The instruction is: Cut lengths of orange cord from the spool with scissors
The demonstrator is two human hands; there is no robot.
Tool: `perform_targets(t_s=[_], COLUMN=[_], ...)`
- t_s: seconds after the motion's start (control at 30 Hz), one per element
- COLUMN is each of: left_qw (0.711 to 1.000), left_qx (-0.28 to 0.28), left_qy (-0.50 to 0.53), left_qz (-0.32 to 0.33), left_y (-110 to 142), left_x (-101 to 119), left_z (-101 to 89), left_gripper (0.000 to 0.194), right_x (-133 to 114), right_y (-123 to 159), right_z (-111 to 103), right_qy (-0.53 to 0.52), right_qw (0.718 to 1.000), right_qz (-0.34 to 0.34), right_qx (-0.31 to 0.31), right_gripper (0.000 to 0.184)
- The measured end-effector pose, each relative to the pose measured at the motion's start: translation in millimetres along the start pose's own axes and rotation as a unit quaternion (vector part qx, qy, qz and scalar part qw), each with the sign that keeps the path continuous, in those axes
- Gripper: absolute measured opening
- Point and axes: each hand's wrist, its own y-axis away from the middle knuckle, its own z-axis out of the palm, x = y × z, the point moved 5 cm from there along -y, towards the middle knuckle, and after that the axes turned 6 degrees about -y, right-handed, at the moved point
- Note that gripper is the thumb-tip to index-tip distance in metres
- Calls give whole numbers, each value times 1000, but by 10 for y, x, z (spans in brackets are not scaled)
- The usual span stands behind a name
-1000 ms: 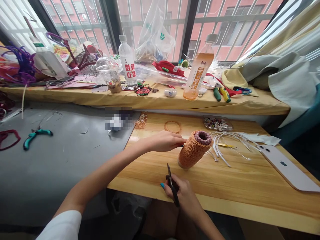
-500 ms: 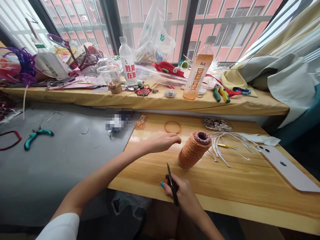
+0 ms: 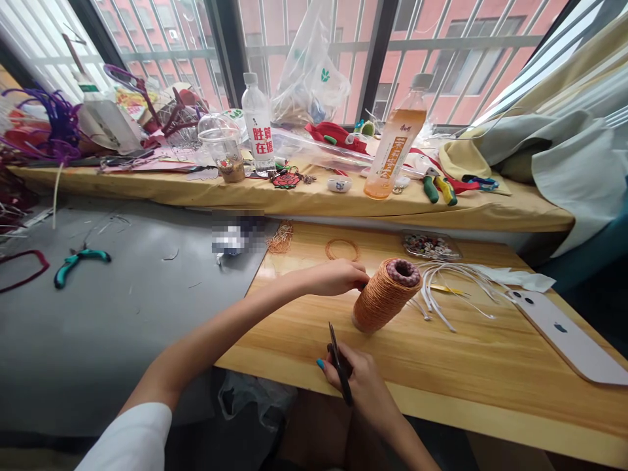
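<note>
A cone-like spool of orange cord (image 3: 385, 297) stands tilted on the wooden table. My left hand (image 3: 338, 277) is at its left side, fingers curled together by the wound cord. Their tips are partly hidden, so whether a strand is pinched there cannot be made out. Nearer the table's front edge, my right hand (image 3: 366, 383) grips black scissors (image 3: 338, 363), the blades pointing up and away from me. Behind my left hand lies a loose ring of orange cord (image 3: 342, 249). A small bundle of cut orange strands (image 3: 280, 238) rests to its left.
White cords (image 3: 441, 297), a clear box of beads (image 3: 430, 246) and a phone (image 3: 564, 333) lie on the right. Teal-handled pliers (image 3: 81, 261) rest on the grey surface at left. The cloth-covered sill (image 3: 196, 191) holds bottles, a plastic cup (image 3: 223, 154) and green-and-yellow-handled pliers (image 3: 439, 188).
My left hand has moved right, up to the spool's side. My right hand and the scissors stay almost in place. The whole view has shifted slightly.
</note>
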Motion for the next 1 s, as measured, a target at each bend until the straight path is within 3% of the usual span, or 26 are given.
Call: perform_targets(t_s=[0.23, 0.47, 0.63, 0.9, 1.0], left_qw=[995, 981, 984, 992, 992], left_qx=[-8, -22, -54, -90, -96], left_qy=[-96, -187, -167, -83, -63], left_qz=[-17, -38, -35, -26, -49], left_y=[10, 116, 226, 501, 612], left_x=[23, 85, 66, 125, 130], left_z=[-39, -98, -174, -198, -237], left_gripper=[21, 22, 22, 29, 32], right_x=[-42, 74, 125, 336, 374], right_y=[4, -106, -52, 376, 495], right_z=[-2, -139, -163, -289, -357], right_qy=[-8, -76, -79, -145, -130], right_qw=[1000, 994, 990, 964, 971], right_qz=[15, 57, 89, 165, 165], right_qx=[-6, 61, 73, 147, 113], right_gripper=[16, 26, 51, 55, 54])
